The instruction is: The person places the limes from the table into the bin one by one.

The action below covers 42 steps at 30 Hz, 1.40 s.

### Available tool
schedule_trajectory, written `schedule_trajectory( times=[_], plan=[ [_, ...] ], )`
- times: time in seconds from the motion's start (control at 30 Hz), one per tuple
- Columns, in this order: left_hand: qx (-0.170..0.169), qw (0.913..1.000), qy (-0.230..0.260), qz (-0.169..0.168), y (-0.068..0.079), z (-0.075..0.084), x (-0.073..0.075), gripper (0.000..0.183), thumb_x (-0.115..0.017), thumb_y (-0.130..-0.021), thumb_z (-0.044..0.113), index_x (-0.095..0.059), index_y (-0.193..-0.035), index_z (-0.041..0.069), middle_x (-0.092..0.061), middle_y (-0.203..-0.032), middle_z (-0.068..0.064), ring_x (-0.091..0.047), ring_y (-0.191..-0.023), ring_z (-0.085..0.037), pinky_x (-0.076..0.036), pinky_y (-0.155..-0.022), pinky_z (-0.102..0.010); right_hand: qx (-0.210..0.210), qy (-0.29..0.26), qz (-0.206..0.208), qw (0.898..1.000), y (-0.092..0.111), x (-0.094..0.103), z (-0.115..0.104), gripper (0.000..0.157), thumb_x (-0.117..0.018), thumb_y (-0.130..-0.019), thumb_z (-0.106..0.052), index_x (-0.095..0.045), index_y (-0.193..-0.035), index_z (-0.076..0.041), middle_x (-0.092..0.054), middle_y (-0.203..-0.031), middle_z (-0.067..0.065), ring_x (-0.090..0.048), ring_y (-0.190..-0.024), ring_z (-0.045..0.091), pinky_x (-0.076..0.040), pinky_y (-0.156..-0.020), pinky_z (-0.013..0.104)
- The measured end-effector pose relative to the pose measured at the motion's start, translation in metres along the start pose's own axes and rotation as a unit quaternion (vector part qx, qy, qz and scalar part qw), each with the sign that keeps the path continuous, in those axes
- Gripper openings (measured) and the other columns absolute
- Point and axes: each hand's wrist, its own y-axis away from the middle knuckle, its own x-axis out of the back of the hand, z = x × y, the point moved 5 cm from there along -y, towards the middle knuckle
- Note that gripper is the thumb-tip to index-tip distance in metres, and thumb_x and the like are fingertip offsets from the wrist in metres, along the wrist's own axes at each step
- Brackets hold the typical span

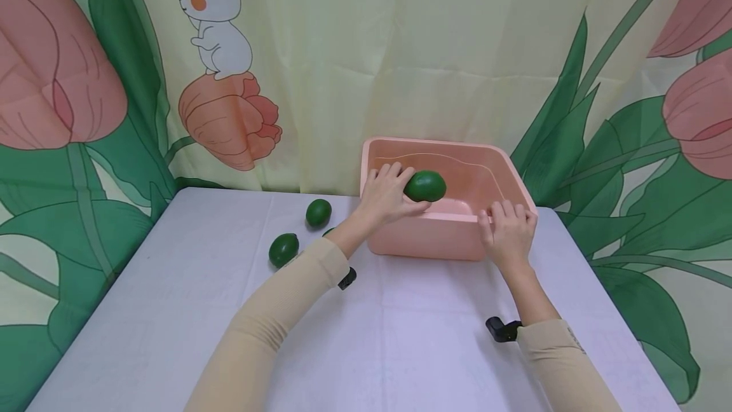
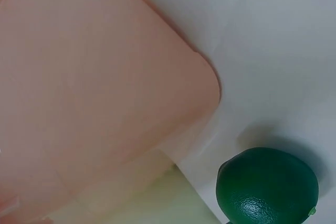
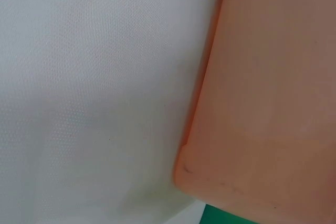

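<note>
A glossy green lime [image 1: 425, 186] is held between the thumb and fingers of my left hand [image 1: 389, 196], over the opening of a pink plastic bin [image 1: 426, 237]. My right hand [image 1: 508, 234] grips the bin's near rim at its right corner, fingers over the edge. To the left of the bin, one lime [image 1: 318, 213] lies near the back of the table and another lime [image 1: 283, 250] a bit closer. A third lime [image 1: 328, 232] is mostly hidden behind my left forearm. The left wrist view shows the bin's wall [image 2: 105, 77] and a lime [image 2: 268, 187] on the cloth.
White cloth covers the table [image 1: 171, 310]. Behind it hangs a curtain [image 1: 446, 49] printed with tulips and a rabbit, close to the bin's back. A black wrist camera [image 1: 503, 329] sits by my right sleeve, another [image 1: 347, 278] by my left.
</note>
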Motion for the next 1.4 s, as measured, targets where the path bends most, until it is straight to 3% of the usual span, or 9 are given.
schedule_trajectory(
  times=[0.37, 0.67, 1.4],
  plan=[
    [0.014, 0.9996, -0.017, -0.019, -0.006, -0.003, -0.003, 0.068, -0.051, -0.073, 0.068, -0.046, -0.122, 0.023, -0.047, -0.112, 0.000, -0.041, -0.107, -0.017, -0.032, -0.083, -0.034, 0.000, -0.001, -0.002, 1.000, 0.000, 0.001, 0.000, 0.046, -0.032, -0.090, -0.039, -0.054, -0.082, 0.000, -0.055, -0.082, 0.020, -0.044, -0.081, 0.037, -0.026, -0.079, 0.055],
    [0.018, 0.9983, -0.023, -0.050, -0.012, -0.003, -0.005, 0.069, -0.051, -0.073, 0.068, -0.045, -0.126, 0.023, -0.046, -0.113, 0.000, -0.041, -0.109, -0.016, -0.032, -0.085, -0.036, -0.003, -0.002, 0.000, 1.000, 0.000, 0.001, 0.000, 0.052, -0.028, -0.091, -0.043, -0.054, -0.082, 0.001, -0.055, -0.083, 0.020, -0.044, -0.081, 0.038, -0.026, -0.080, 0.055],
    [0.039, 0.9906, -0.057, -0.117, -0.018, -0.008, -0.011, 0.067, -0.051, -0.075, 0.066, -0.045, -0.127, 0.024, -0.044, -0.122, -0.002, -0.037, -0.116, -0.020, -0.029, -0.092, -0.041, -0.001, -0.010, 0.008, 1.000, 0.000, 0.003, -0.002, 0.046, -0.030, -0.091, -0.039, -0.054, -0.080, 0.000, -0.055, -0.081, 0.020, -0.044, -0.080, 0.037, -0.026, -0.079, 0.055]
  ],
)
